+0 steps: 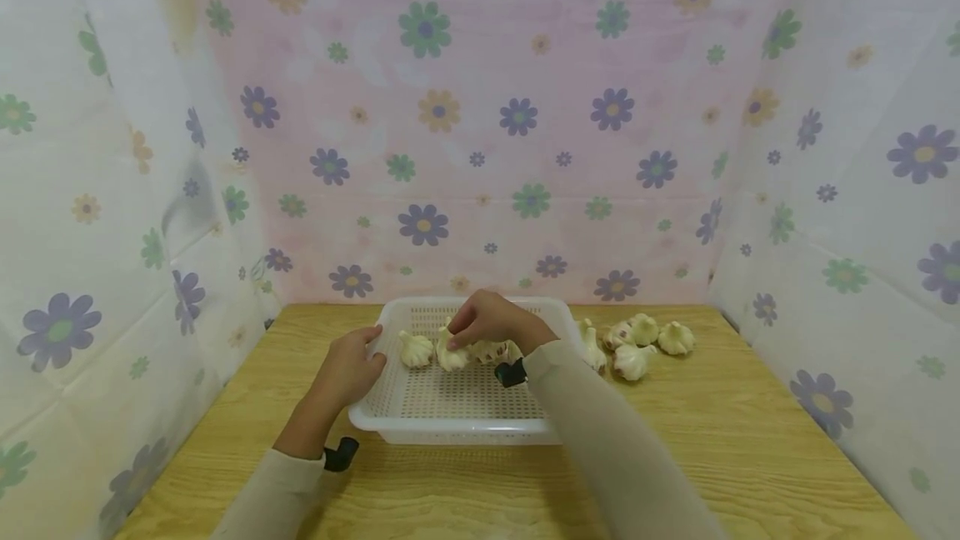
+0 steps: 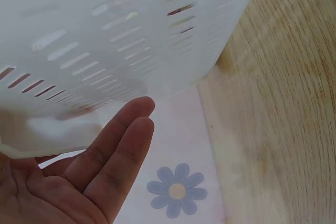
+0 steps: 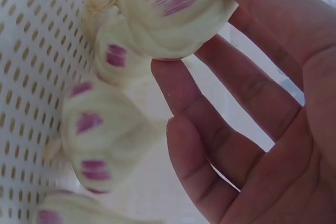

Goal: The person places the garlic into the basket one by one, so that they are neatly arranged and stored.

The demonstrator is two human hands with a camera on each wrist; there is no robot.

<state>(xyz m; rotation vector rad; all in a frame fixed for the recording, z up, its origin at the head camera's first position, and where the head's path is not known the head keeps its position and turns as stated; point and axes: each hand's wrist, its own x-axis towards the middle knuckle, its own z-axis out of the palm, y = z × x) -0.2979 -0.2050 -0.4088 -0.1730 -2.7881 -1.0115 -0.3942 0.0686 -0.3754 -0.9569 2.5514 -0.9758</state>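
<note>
1. Garlic bulb (image 3: 173,11): I see it at the fingertips of the right hand (image 1: 489,322), which pinches it, inside the basket's outline; can't tell if it touches the floor below.
2. White plastic basket (image 1: 457,425): slotted walls, sits on the table. Left hand (image 1: 351,368) grips its left rim, thumb over the edge; my left-wrist view gets two straight fingers by the outer wall.
3. More bulbs inside (image 1: 416,350): one just left of the held one, others to its right, partly hidden by the right arm. Purple patches on skins.
4. Loose bulbs (image 1: 633,362): clustered on the table, right of the basket.
5. Wood-grain table (image 1: 735,415) under everything.
6. Flower-print cloth (image 1: 480,65) behind and both sides; beige sleeves (image 1: 273,492) on both arms.
</note>
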